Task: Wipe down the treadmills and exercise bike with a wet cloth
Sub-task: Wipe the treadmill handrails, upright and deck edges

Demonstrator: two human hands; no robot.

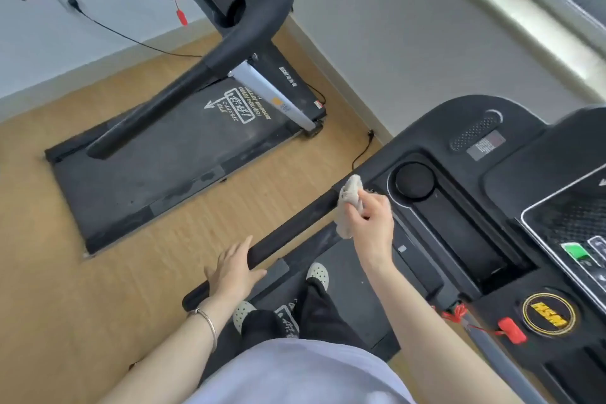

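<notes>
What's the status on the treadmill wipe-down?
Right hand pinches cloth at handrail's console end. Left hand rests open on handrail. Red safety key hangs away from cloth.
</notes>
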